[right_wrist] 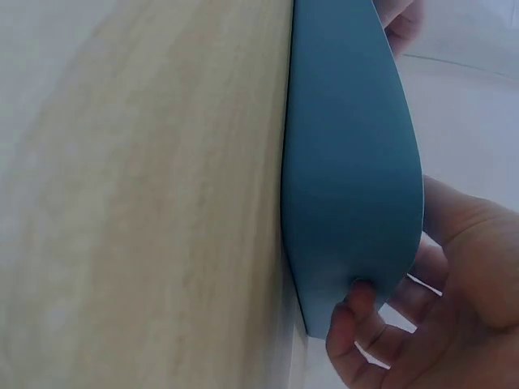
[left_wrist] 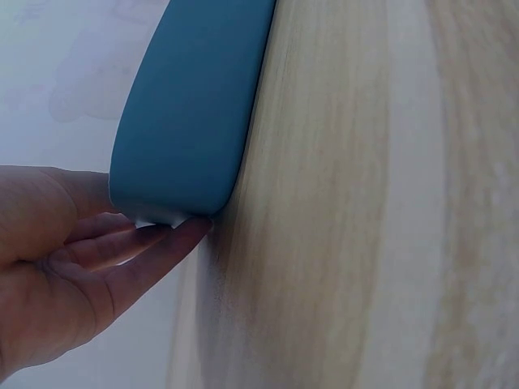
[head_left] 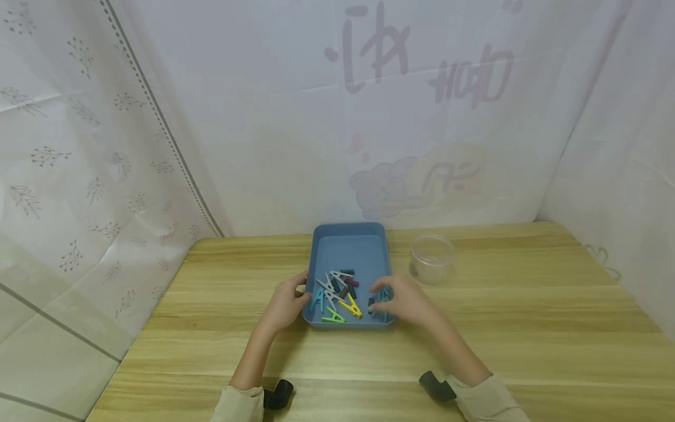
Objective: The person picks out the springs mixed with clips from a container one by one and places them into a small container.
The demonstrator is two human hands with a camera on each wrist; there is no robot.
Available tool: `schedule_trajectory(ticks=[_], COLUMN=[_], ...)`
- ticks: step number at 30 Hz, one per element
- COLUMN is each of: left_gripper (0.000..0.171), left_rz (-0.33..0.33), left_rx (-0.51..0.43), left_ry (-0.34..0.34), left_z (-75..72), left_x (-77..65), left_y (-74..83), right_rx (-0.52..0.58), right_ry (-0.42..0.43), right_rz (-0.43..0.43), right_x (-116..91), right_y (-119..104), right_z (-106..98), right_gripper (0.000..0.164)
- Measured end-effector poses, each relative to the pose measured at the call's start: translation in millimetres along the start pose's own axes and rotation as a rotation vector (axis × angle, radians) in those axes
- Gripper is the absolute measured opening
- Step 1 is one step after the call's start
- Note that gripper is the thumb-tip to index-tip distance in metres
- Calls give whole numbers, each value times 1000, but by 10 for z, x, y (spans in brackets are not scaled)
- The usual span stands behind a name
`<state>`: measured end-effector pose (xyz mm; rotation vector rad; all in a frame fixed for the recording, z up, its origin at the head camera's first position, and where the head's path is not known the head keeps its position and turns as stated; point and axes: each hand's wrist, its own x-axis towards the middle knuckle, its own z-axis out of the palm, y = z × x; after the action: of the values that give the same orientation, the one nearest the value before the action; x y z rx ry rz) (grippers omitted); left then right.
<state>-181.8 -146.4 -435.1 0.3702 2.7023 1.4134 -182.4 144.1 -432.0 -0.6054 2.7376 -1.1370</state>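
Note:
A blue tray (head_left: 345, 252) holds several clothespins in its near half, among them a yellow clothespin (head_left: 350, 306), a green clothespin (head_left: 333, 316) and a light blue clothespin (head_left: 318, 300). Grey clothespins (head_left: 328, 284) lie among small dark, red and brown ridged pieces (head_left: 350, 282). My left hand (head_left: 287, 302) holds the tray's left side, its straight fingers against the outer wall in the left wrist view. Over the right wall reaches my right hand (head_left: 406, 300), thumb and forefinger apart above teal and dark pieces (head_left: 385, 293). In the right wrist view its other fingers (right_wrist: 362, 300) bend against the outside.
A clear round tub (head_left: 432, 258) stands to the right of the tray's far half. The wooden table (head_left: 527, 305) runs back to a pale printed curtain (head_left: 274, 146), with another patterned curtain (head_left: 79, 176) on the left. Black angled pieces (head_left: 279, 394) sit at both wrists.

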Motion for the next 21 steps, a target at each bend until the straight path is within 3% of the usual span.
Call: schedule_trajectory(ticks=[21], left_gripper=[56], left_rz=[-5], left_rx=[0], left_ry=[-7], left_z=[0], left_x=[0], left_y=[-2], right_rx=[-203], right_ry=[-13], right_rz=[63], right_x=[-12], right_y=[-83], right_z=[106], right_gripper=[35])
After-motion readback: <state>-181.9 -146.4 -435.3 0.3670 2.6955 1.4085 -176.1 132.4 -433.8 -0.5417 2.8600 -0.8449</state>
